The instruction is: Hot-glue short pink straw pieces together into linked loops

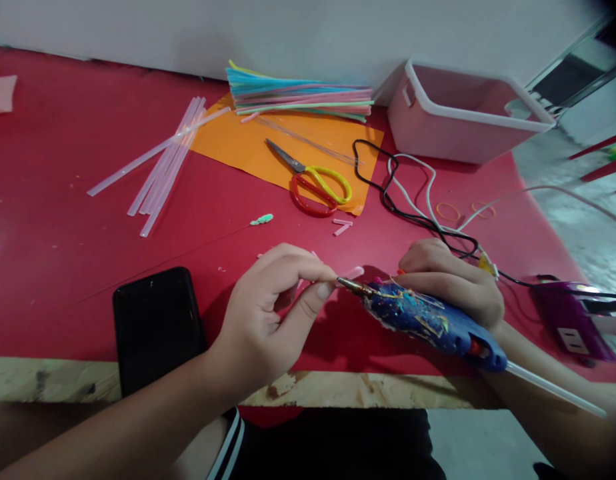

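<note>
My right hand [451,280] is wrapped around a blue hot glue gun [423,320], its body smeared with dried glue and coloured bits. A clear glue stick [558,390] juts from the gun's rear. The metal nozzle points left, right at the fingertips of my left hand [275,307]. Thumb and forefinger of that hand are pinched together; what is between them is too small to make out. Just behind the nozzle shows a short pink piece [357,272]. Beyond the hands lie small cut pink pieces [343,228] and a thin wire with a green fuzzy tip [262,219].
Scissors [308,177] and a bundle of pipe cleaners [298,93] rest on orange paper [218,143]. Glue sticks [168,160] lie left, above a black phone [155,327]. At right are a pink bin [448,130], tangled cables [388,193] and a purple power strip [563,320].
</note>
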Demonstrator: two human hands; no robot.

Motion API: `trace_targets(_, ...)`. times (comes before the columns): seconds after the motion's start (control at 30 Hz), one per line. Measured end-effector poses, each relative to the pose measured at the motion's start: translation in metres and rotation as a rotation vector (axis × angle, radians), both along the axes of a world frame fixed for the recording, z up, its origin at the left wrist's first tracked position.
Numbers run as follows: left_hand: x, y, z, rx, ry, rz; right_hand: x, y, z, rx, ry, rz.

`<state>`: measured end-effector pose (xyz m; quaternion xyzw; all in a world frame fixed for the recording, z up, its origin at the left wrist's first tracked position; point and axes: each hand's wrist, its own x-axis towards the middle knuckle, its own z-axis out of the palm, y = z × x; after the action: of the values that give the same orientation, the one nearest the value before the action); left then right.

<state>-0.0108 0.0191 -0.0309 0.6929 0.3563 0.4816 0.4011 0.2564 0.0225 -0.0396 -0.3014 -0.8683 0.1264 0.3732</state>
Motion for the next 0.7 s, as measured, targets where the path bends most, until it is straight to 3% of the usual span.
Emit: trace_targets(0.7,0.0016,-0.0011,0.0009,-0.133,-0.052,-0.008,-0.0036,0.0005,-0.0009,0.006,-0.015,-0.014)
